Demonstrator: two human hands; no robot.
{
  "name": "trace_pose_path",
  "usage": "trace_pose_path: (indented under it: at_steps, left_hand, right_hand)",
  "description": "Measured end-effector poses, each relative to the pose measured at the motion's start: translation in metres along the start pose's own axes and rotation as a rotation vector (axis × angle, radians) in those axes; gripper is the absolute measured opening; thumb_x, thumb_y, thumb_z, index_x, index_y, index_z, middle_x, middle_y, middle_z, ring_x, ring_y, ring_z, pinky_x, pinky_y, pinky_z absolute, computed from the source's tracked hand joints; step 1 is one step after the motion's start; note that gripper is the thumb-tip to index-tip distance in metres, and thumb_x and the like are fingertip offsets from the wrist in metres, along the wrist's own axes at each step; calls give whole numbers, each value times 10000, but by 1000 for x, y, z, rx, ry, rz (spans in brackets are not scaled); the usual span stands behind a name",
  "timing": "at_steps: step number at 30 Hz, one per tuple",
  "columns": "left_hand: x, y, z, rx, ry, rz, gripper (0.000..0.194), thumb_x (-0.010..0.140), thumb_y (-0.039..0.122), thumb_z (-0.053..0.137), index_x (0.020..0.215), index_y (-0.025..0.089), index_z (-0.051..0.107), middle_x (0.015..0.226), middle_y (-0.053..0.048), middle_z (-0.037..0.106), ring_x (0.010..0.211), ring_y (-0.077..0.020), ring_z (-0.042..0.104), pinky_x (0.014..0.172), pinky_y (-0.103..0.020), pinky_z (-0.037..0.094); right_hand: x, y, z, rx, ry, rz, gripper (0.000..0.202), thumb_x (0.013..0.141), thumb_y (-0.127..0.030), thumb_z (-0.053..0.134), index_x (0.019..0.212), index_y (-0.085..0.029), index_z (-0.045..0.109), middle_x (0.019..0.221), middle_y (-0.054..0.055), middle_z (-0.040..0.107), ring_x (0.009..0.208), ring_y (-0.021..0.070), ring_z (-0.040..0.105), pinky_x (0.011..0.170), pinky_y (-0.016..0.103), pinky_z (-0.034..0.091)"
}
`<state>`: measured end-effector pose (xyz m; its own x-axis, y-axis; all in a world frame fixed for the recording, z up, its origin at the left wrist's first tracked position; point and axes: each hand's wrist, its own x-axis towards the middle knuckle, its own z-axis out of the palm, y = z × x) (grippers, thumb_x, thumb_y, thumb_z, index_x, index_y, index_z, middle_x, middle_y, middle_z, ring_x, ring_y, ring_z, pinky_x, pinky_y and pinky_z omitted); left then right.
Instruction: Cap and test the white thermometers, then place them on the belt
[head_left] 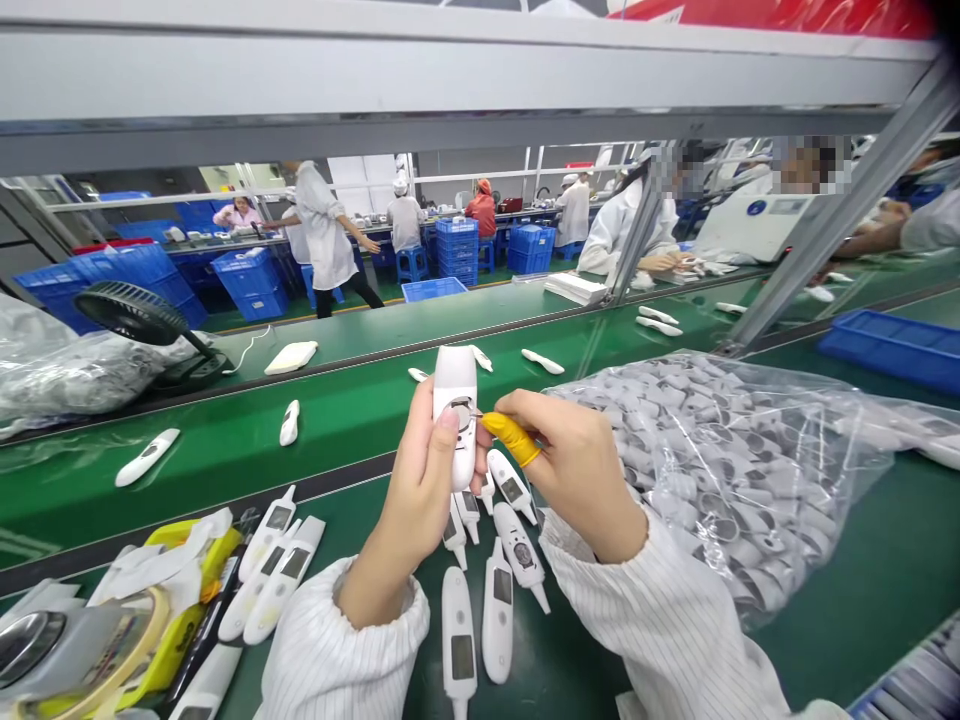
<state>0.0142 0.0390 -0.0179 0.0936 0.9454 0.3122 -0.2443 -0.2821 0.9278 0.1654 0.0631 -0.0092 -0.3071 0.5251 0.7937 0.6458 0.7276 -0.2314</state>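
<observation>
My left hand [420, 490] is wrapped round a white digital thermometer [456, 372], held upright over the bench with an opening in its face towards me. My right hand [577, 460] is closed in a pinch at the opening's right edge, a yellow finger cot [512, 440] on one digit. Something thin and dark shows at the pinch, too small to name. Below my hands lie several more thermometers, among them one [459, 640] with a grey screen and another [520, 545] with a round opening.
On the right a clear plastic bag [720, 470] holds many pale curved caps. A green conveyor belt [217, 450] carries scattered thermometers. At left are a yellow tray [161, 640], more thermometers [285, 580] and a black fan [131, 310]. A grey post [832, 205] slants at right; people work beyond.
</observation>
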Motion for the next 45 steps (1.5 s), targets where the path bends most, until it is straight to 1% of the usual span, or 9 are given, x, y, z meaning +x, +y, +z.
trace_pose_path:
  at_steps: [6,11,16,18,24,33,36,39,45]
  left_hand:
    - [0,2,-3,176,30,40,306,1012,439,418,1240,238,453,753,22,544,560,-84,499,484,-165,434]
    - [7,9,-11,-165,-158,-223,251,969,448,447,1046,210,446,593,40,538,360,-71,389,313,-153,292]
    - [11,11,-10,-235,-200,-327,111,894,296,448,949,200,456,561,35,543,354,-61,388,329,-145,300]
    - [10,11,-8,-275,-243,-346,207,818,226,450,1020,187,479,598,28,552,390,-69,418,345,-150,326]
    - [3,14,-8,-215,-236,-254,361,816,124,438,1171,188,456,723,30,555,513,-68,469,442,-160,408]
    - [-4,11,1,7,-93,-151,445,871,101,405,1290,246,451,680,49,474,571,-91,455,527,-183,431]
    - [-6,8,3,129,-37,-80,540,873,106,420,1377,300,422,819,27,503,609,-98,454,549,-203,432]
    - [-7,3,7,234,-65,-10,573,895,124,414,1430,327,389,960,2,552,684,-117,512,599,-221,446]
    - [-10,1,17,441,-37,60,677,837,43,387,1489,214,318,1296,-78,581,1043,-201,587,900,-307,472]
  right_hand:
    - [0,1,4,-24,-19,1,142,858,-100,516,769,-195,573,618,-7,615,536,124,510,509,245,308]
    - [4,4,9,380,-93,12,157,942,-230,564,788,-204,567,623,-33,584,521,100,525,515,216,382]
    - [5,6,10,258,-4,-197,258,943,-104,499,1006,-227,718,842,35,648,720,128,623,573,224,463]
    - [4,5,10,292,65,-215,294,929,-55,495,982,-218,734,830,38,654,724,125,630,593,226,491]
    - [1,-2,7,398,317,-50,197,891,-119,634,983,-252,747,833,33,734,757,185,694,659,314,575]
    - [-2,-6,5,43,187,-332,134,928,-121,592,979,-177,703,822,84,710,686,151,650,510,244,472]
    - [2,-3,6,219,114,-189,121,909,-104,594,869,-189,670,799,48,653,690,131,611,549,235,461]
    - [8,3,7,647,1,174,188,790,-225,768,783,-213,580,716,-22,556,624,111,546,548,220,450]
    - [10,10,15,987,-230,588,397,619,-371,900,843,-201,620,689,-27,514,617,113,485,544,223,418]
